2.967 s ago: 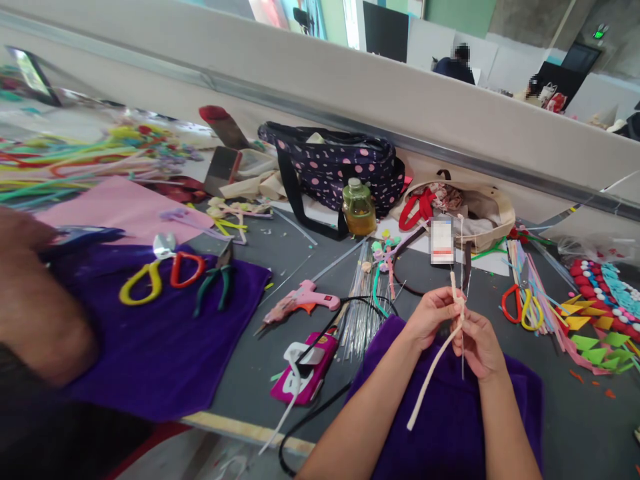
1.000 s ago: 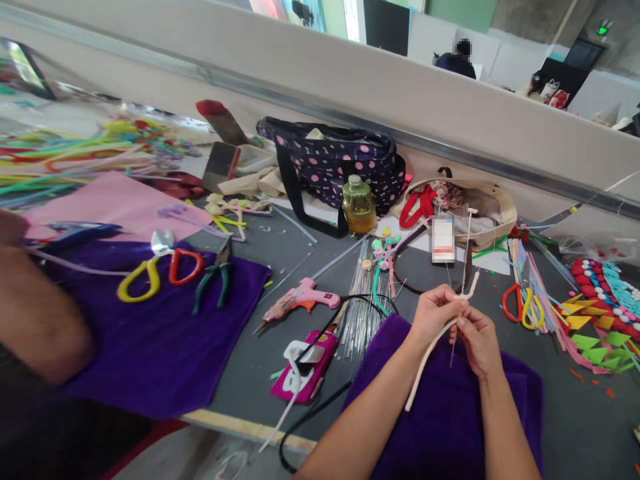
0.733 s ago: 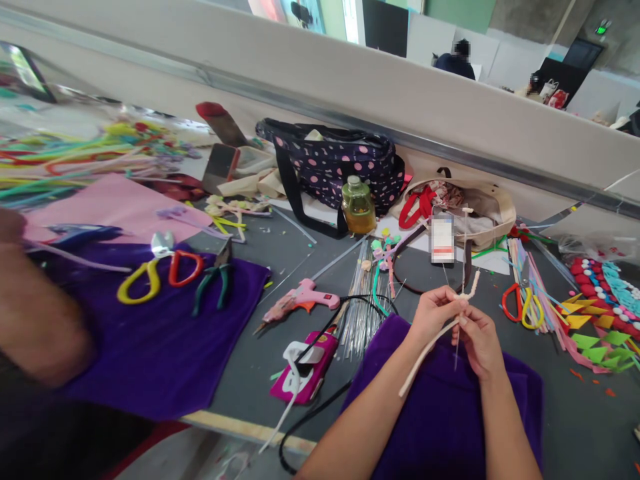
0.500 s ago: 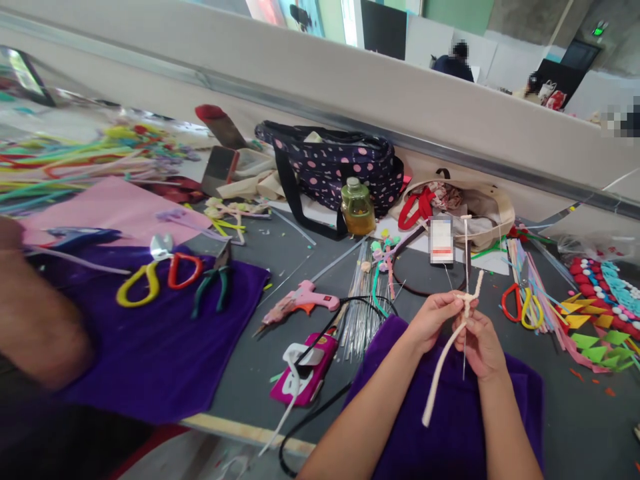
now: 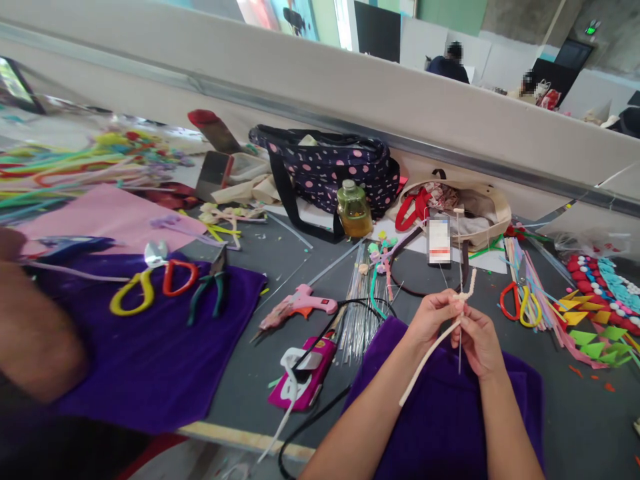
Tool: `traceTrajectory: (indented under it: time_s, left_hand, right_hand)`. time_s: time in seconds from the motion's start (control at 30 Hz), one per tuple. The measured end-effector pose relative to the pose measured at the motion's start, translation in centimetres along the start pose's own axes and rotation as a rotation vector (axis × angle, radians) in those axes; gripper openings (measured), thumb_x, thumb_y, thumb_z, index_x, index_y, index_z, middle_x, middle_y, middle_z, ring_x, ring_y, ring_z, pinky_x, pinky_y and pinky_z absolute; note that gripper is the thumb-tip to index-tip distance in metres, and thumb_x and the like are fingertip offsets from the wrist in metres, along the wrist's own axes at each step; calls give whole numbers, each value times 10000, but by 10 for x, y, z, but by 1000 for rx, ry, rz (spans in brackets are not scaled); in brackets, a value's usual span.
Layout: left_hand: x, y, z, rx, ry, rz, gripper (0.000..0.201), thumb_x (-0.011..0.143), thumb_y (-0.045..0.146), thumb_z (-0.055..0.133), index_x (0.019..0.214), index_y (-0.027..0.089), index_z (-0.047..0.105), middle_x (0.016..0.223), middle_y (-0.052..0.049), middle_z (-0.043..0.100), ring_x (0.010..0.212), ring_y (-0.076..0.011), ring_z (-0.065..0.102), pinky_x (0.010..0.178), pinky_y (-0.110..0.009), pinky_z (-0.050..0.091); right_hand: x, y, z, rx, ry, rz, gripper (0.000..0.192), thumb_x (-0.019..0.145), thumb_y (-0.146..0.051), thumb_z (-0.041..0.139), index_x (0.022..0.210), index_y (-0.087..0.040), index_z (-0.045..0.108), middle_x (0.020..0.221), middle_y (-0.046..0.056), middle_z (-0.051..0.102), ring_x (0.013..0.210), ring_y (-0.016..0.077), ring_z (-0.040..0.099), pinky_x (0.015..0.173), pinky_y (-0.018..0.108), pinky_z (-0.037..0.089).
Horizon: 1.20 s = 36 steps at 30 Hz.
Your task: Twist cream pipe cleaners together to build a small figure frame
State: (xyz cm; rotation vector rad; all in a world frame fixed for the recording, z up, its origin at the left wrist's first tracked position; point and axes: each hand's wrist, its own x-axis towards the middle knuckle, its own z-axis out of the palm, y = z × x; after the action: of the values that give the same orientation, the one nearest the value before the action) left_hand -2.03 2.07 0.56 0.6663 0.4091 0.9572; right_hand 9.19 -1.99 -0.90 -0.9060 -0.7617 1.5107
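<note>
My left hand (image 5: 438, 315) and my right hand (image 5: 480, 341) are close together over a purple cloth (image 5: 425, 427). Between the fingertips of both hands is a cream pipe cleaner (image 5: 424, 369), wound around a thin metal wire stem (image 5: 460, 360). The short end of the pipe cleaner points up to the right, and its long end slants down to the left. The stem stands nearly upright, with a small cream piece (image 5: 459, 211) at its top. My left fingers pinch at the upper twist; my right fingers grip just below. The exact finger contact is partly hidden.
A pink glue gun (image 5: 300, 305), magenta power strip (image 5: 305, 377) and bundled clear sticks (image 5: 356, 320) lie left of my hands. Scissors (image 5: 520, 303) are on the right. A bottle (image 5: 354, 210) and bag (image 5: 320, 163) stand behind. Another person's arm (image 5: 37, 327) is at far left.
The long end of the pipe cleaner has swung left and upward, now slanting more. Both hands stay pinched at the stem. The whole view has shifted slightly.
</note>
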Motion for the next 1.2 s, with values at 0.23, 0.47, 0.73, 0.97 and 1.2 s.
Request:
traceTrajectory:
  time_s: [0.23, 0.47, 0.73, 0.97, 1.2]
  left_hand:
    - [0, -2, -1, 47, 59, 33, 300, 667, 348, 749, 665, 106, 573, 634, 7, 552, 362, -82, 513, 305, -206, 440]
    - [-2, 0, 2, 118, 134, 93, 269, 636, 311, 768, 615, 107, 594, 717, 12, 530, 384, -38, 472, 324, -174, 383]
    - [0, 0, -2, 260, 204, 189, 253, 628, 296, 773, 568, 113, 610, 737, 5, 501, 577, -57, 497, 482, -159, 413]
    - [-2, -1, -1, 250, 186, 161, 251, 656, 306, 754, 618, 120, 590, 703, 23, 527, 422, -41, 480, 368, -171, 404]
    - [-3, -5, -2, 65, -8, -47, 249, 791, 331, 640, 871, 96, 643, 505, 20, 539, 322, -82, 493, 299, -175, 429]
  right_hand:
    - [0, 0, 1, -45, 15, -15, 154, 732, -304, 716, 690, -170, 654, 549, -31, 571, 461, 77, 496, 433, 186, 474]
    - [0, 1, 2, -61, 31, -9, 188, 721, -321, 727, 680, -169, 624, 561, -33, 590, 451, 77, 504, 445, 193, 485]
    - [0, 3, 3, -66, 22, -48, 207, 731, -334, 720, 684, -166, 610, 559, -28, 610, 454, 78, 526, 439, 181, 487]
    - [1, 5, 5, -5, 35, -52, 199, 731, -315, 722, 675, -161, 608, 551, -32, 603, 436, 70, 520, 428, 174, 487]
    - [3, 7, 6, 163, -19, 26, 169, 731, -282, 713, 686, -141, 632, 513, -40, 562, 388, 57, 482, 365, 152, 445]
